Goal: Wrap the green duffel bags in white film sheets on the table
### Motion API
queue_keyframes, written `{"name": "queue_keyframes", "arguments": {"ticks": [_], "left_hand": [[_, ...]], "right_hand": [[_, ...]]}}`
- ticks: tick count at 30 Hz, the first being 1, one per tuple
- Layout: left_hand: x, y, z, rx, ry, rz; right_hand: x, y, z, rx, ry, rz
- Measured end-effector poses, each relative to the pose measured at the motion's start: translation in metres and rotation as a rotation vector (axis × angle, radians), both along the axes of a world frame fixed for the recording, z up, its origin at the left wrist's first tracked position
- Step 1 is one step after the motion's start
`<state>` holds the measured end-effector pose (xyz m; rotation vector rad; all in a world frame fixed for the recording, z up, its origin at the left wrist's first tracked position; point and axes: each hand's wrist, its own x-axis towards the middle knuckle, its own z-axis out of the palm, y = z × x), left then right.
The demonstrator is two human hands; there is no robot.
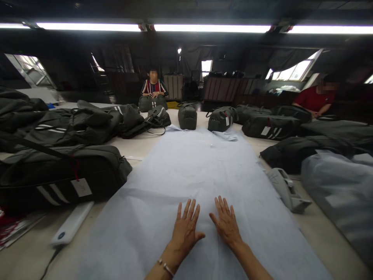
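Observation:
A large pale bluish-white sheet (186, 167), thin and lightly creased, stretches away from me along the table. My left hand (187, 226) lies on its near part, palm down with the fingers stretched out; a bracelet circles that wrist. Just to the right, my right hand (226, 221) rests on the same sheet, also palm down with fingers extended. The hands are apart from each other and neither holds anything. Toward the far end, two dark bags (187, 116) stand at the sheet's edge.
A dark duffel bag (99, 171) with white stripes and a tag sits left, beside a white corded device (72, 225). A grey tape dispenser (287, 190) and a plastic-wrapped bag (339, 194) lie right. More dark bags line both sides. Two people (154, 86) are across the table.

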<state>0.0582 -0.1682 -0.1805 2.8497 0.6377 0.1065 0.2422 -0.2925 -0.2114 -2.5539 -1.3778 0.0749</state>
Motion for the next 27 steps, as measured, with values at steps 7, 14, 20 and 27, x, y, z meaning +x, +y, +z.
{"name": "queue_keyframes", "arguments": {"ticks": [7, 14, 20, 27], "left_hand": [[-0.002, 0.026, -0.033, -0.043, 0.099, 0.005], [-0.010, 0.030, -0.048, 0.054, 0.039, -0.004], [-0.009, 0.027, -0.049, 0.066, 0.009, 0.002], [-0.002, 0.020, -0.033, 0.050, 0.015, 0.004]], "right_hand": [[0.021, -0.018, -0.023, -0.123, -0.017, -0.065], [0.024, -0.024, -0.027, -0.086, -0.044, -0.078], [-0.003, -0.015, -0.022, 0.069, -0.122, 0.073], [-0.030, -0.015, -0.035, 0.084, -0.162, 0.186]]}}
